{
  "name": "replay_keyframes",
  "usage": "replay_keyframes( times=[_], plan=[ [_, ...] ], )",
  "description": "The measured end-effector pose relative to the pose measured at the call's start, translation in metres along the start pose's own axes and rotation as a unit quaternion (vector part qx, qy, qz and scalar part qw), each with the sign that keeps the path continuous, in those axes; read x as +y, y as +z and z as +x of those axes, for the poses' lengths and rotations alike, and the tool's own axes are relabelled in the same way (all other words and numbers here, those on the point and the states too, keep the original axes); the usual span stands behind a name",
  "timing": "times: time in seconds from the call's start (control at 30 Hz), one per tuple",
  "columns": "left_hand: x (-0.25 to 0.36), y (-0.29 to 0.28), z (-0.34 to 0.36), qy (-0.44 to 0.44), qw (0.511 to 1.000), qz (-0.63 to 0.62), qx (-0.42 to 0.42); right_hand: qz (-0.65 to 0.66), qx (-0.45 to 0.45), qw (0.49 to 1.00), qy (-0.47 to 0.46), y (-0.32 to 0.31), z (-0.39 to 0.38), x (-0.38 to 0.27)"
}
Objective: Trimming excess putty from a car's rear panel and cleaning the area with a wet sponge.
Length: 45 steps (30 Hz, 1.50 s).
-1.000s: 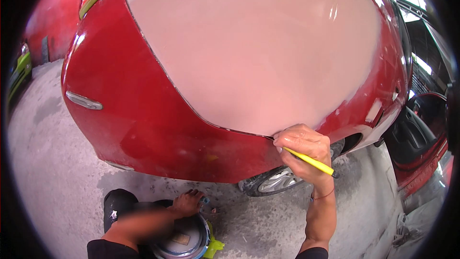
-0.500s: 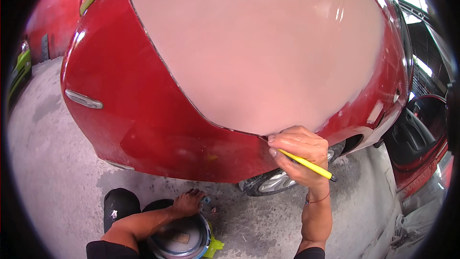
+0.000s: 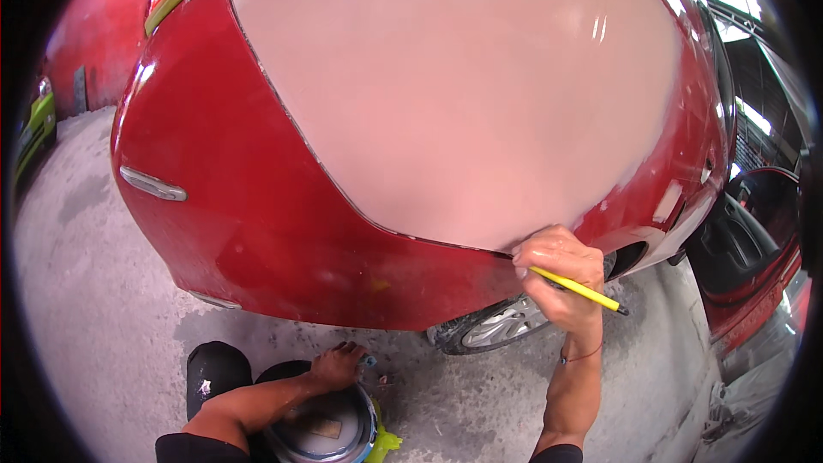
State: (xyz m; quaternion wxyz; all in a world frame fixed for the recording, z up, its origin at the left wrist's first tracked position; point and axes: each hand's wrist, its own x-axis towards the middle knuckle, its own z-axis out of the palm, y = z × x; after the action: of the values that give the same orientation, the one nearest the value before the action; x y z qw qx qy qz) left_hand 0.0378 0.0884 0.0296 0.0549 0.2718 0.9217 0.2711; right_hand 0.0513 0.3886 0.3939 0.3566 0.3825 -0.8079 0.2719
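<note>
Yellow pen-like tool (image 3: 579, 289): it is in the right hand (image 3: 559, 273); its body comes out behind the fingers and slopes down to the right, the dark end away from them.
Right fingers: bent and close together, pinching the tool toward its front; they hide most of the tip.
Seam (image 3: 411, 237): dark line, running from the right fingertips up to the left.
Pale panel (image 3: 454, 103): spreads above the right fingers.
Red bumper (image 3: 266, 214): left of them, below the seam.
Wheel (image 3: 506, 323): below them.
Left hand (image 3: 336, 366): low, well apart from the right fingers; a small bluish thing (image 3: 368, 361) is at its fingertips, but I cannot tell if they grip it.
Round container (image 3: 356, 418): just below the left fingers.
</note>
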Motion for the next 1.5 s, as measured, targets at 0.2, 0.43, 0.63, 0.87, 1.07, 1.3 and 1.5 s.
replay_keyframes(
  times=[0.2, 0.43, 0.63, 0.87, 1.07, 1.3, 1.5],
  plan=[
    [0.004, -0.006, -0.002, -0.005, 1.000, -0.003, -0.009, 0.016, 0.004, 1.000, -0.017, 0.025, 0.012, -0.016],
    [0.002, -0.002, -0.001, 0.017, 1.000, 0.000, 0.009, -0.012, 0.002, 1.000, -0.029, 0.033, 0.017, -0.021],
    [0.003, -0.002, -0.001, 0.006, 1.000, 0.002, 0.007, 0.002, 0.018, 1.000, -0.007, 0.032, 0.013, -0.016],
    [0.004, -0.002, -0.001, 0.007, 1.000, 0.012, 0.009, 0.003, 0.019, 0.999, -0.025, 0.031, 0.014, -0.015],
    [0.005, -0.006, -0.001, 0.014, 1.000, 0.008, 0.012, -0.026, -0.007, 0.999, -0.044, 0.026, 0.015, -0.014],
    [0.006, -0.011, -0.002, 0.004, 1.000, -0.002, -0.007, -0.018, -0.026, 0.999, -0.020, 0.013, 0.002, -0.005],
    [0.002, -0.005, -0.002, 0.006, 1.000, 0.004, -0.004, -0.032, -0.011, 0.999, 0.006, 0.012, 0.001, -0.009]
  ],
)
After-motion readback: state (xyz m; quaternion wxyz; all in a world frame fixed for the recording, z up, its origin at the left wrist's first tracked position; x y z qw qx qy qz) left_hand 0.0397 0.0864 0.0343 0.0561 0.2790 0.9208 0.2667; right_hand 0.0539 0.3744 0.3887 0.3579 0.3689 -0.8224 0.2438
